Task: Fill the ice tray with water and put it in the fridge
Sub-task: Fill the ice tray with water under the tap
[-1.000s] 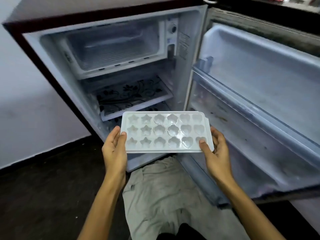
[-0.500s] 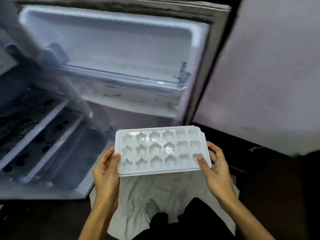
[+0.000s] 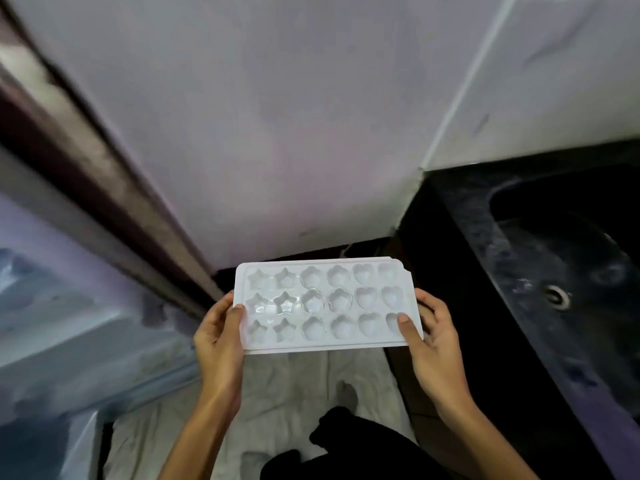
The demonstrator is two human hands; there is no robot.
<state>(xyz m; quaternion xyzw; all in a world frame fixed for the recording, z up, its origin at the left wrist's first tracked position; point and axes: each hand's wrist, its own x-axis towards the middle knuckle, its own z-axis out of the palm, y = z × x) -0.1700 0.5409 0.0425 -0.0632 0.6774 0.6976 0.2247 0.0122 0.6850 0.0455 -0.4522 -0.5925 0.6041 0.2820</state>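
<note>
both hands — left hand (image 3: 219, 336) and right hand (image 3: 429, 337) — grip the white plastic ice tray (image 3: 325, 304), apparently empty; next, carry it level to the dark stone sink (image 3: 554, 271) for filling.

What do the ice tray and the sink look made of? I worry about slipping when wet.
Ice tray: likely thin white moulded plastic, glossy; highlights glint in its shaped cups. Sink: dark speckled stone or composite, seemingly matte, with a metal drain.
</note>
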